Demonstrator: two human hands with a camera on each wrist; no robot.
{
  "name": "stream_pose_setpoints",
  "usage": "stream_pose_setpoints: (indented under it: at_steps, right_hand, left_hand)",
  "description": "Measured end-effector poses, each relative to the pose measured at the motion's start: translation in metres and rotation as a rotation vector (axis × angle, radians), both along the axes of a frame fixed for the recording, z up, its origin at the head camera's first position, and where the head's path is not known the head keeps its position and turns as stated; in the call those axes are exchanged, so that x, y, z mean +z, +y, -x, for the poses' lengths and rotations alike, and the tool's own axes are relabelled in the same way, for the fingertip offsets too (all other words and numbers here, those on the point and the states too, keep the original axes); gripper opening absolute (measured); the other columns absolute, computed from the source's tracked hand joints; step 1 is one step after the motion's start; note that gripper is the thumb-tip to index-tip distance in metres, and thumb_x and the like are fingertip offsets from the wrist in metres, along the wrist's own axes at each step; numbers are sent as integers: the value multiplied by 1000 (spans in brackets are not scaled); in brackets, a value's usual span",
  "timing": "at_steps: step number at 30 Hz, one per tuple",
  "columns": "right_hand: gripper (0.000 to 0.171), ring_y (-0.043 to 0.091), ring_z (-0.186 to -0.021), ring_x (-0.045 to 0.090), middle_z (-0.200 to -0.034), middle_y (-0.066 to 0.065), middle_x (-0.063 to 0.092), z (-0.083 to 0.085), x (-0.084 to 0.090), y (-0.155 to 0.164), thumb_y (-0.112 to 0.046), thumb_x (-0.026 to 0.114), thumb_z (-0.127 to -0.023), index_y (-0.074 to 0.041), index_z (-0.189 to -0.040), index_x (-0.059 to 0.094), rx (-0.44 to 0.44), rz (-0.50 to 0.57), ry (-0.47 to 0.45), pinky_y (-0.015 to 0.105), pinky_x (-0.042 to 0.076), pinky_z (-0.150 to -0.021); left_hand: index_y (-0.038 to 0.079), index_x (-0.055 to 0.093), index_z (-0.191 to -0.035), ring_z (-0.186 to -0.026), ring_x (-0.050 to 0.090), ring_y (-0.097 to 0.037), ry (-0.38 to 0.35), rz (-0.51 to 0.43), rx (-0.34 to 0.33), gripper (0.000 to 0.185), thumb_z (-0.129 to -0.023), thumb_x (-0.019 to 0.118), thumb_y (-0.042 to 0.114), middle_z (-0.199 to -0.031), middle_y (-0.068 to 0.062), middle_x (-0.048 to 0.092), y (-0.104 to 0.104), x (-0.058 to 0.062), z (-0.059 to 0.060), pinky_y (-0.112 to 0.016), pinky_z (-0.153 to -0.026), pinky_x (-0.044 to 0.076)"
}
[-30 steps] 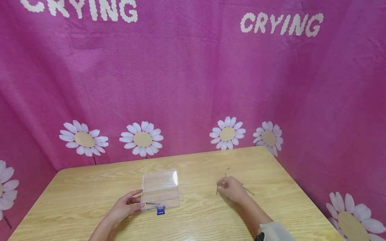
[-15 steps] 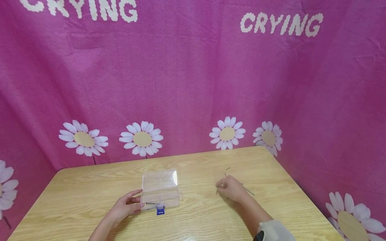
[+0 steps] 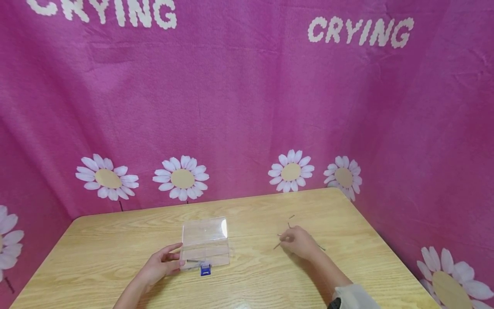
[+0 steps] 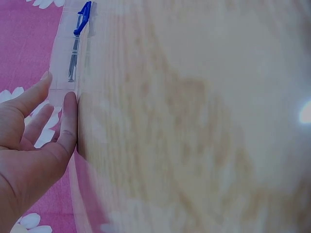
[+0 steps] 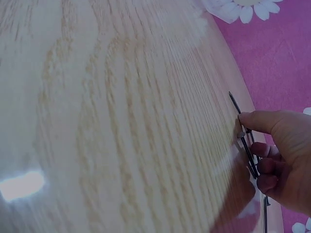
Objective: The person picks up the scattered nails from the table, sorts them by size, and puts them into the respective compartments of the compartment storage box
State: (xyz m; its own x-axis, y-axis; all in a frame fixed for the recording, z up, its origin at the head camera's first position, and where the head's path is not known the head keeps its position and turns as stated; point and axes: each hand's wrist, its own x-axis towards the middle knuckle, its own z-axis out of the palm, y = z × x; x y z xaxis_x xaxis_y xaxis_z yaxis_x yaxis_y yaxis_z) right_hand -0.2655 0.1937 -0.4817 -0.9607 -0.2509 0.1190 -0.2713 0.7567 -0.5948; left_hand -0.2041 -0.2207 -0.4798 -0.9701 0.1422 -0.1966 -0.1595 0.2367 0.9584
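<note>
Since a second ago, only the right hand (image 3: pixel 299 243) has shifted a little, and the thin dark nail (image 3: pixel 277 246) it pinches now slants out toward the left instead of hanging nearly upright; the left hand and the box have stayed put. Behind the work hangs a pink cloth backdrop (image 3: pixel 239 107) printed with white daisies and the word CRYING. On the wooden table (image 3: pixel 115 240) sits a clear plastic box (image 3: pixel 205 244) with its lid open and a blue latch (image 3: pixel 206 269) at its near edge; what seems to be one nail lies inside, though the view is too small to be sure. The left hand (image 3: pixel 162 265) rests against the box's left side, fingers straight and relaxed, thumb along its wall in the left wrist view (image 4: pixel 68 126). In the right wrist view the right hand's fingers (image 5: pixel 262 121) curl round the nail (image 5: pixel 243 131), clamping it just above the table. A few more nails (image 3: pixel 290 219) lie scattered just beyond that hand.
</note>
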Motion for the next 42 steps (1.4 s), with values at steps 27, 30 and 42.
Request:
stream_pose_setpoints:
  at_steps: [27, 30, 42]
  right_hand:
    - [6, 12, -80, 52, -84, -3, 59, 1, -2, 9, -18, 70, -81, -17, -75, 69, -26, -22, -33, 32, 48, -72]
    - [9, 12, -80, 50, -83, -4, 59, 2, -3, 9, -17, 69, -82, -19, -73, 69, -13, -17, -21, 31, 46, -72]
    - [5, 13, -79, 49, -83, 1, 57, 2, -3, 13, -16, 67, -84, -14, -82, 71, -7, 121, -25, 27, 46, -69]
  left_hand:
    - [-7, 32, -140, -90, 59, -15, 5, 6, 16, 68, -84, 67, 3, -115, -28, 52, 2, 2, -1, -37, -82, 57]
    - [-6, 32, -141, -90, 59, -15, 4, 5, 15, 68, -83, 67, 3, -115, -27, 52, 2, 2, -1, -37, -82, 57]
    - [-7, 31, -140, -91, 59, -15, 2, -1, 12, 68, -84, 67, 3, -116, -28, 52, 2, 4, -3, -37, -82, 57]
